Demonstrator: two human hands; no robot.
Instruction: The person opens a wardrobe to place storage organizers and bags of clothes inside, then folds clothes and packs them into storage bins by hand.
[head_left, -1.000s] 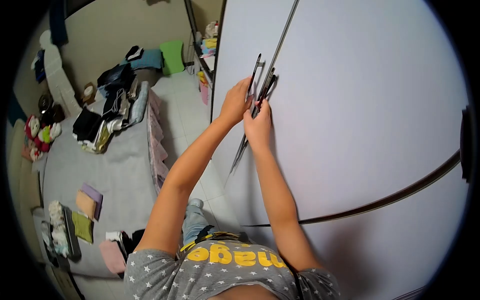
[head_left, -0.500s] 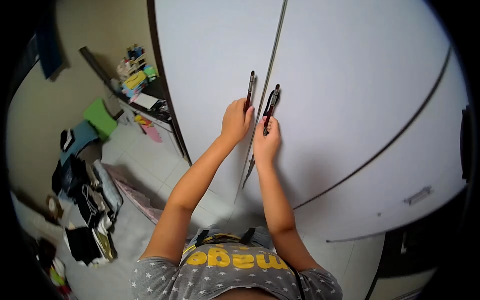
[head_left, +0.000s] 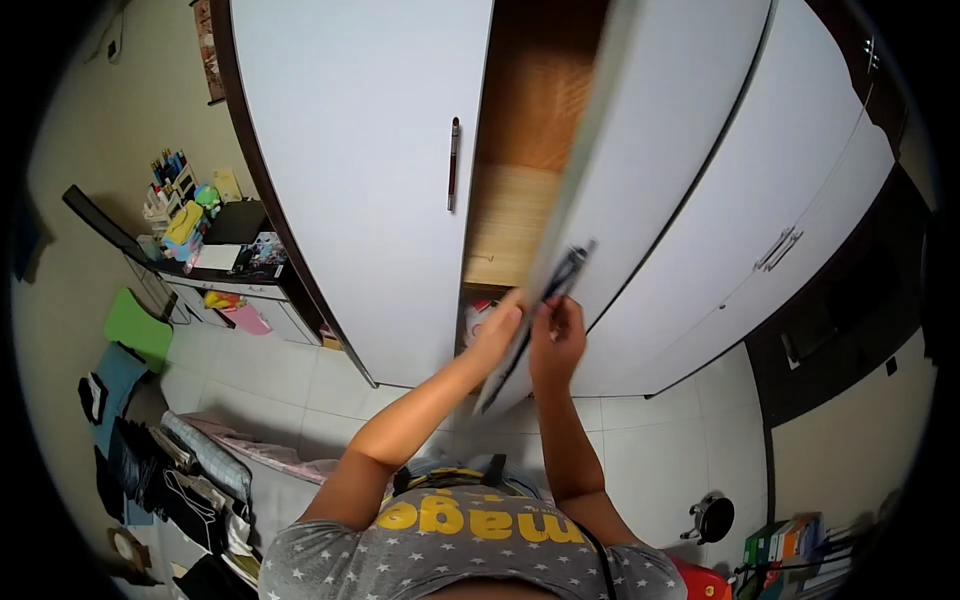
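The flat white wardrobe door has swung open since earlier, jutting out between both hands. The right hand grips its slim dark handle, likely for leverage; the left hand meets its edge, perhaps steadying, grip unclear.

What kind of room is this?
It looks like a bedroom. There is a big white wardrobe with one door swung open, what seems to be a bed with clothes piled on it, and a small desk beside the wardrobe.
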